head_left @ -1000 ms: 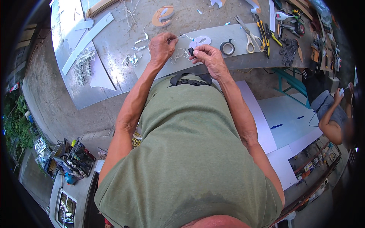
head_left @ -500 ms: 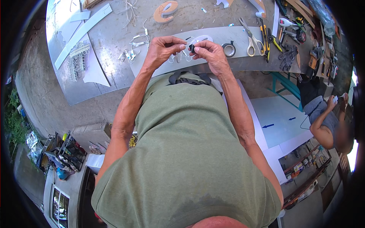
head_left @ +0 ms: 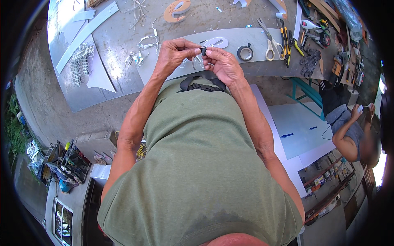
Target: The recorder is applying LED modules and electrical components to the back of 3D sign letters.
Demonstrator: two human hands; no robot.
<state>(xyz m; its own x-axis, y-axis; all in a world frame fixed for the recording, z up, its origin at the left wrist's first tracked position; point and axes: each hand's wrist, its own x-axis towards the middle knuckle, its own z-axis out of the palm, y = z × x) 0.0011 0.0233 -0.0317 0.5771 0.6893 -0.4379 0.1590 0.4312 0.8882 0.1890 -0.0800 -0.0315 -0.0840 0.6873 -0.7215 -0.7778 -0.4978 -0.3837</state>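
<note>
Over the near edge of the work table, my left hand (head_left: pixel 176 55) and my right hand (head_left: pixel 225 64) meet fingertip to fingertip. Both are closed in a pinch on a small piece of black tape (head_left: pixel 203 51). Thin white wires partly show below the fingers, and whether the tape is around them I cannot tell. Just beyond my right hand lies a white loop-shaped piece (head_left: pixel 217 42). A roll of black tape (head_left: pixel 245 53) rests to its right. Left of my left hand lies a tangled string of small white modules on wires (head_left: pixel 141 51).
Scissors (head_left: pixel 271 44), yellow-black cutters (head_left: pixel 286 43) and a dark glove (head_left: pixel 309 63) lie on the right of the table (head_left: pixel 123 78). Coiled white strips (head_left: pixel 82 61) and cut sheets lie left. Another person (head_left: pixel 349 131) is at right, beside a teal stand (head_left: pixel 305 92).
My right hand has moved slightly left, bringing its fingertips against those of my left hand at the black tape. The view has shifted a little.
</note>
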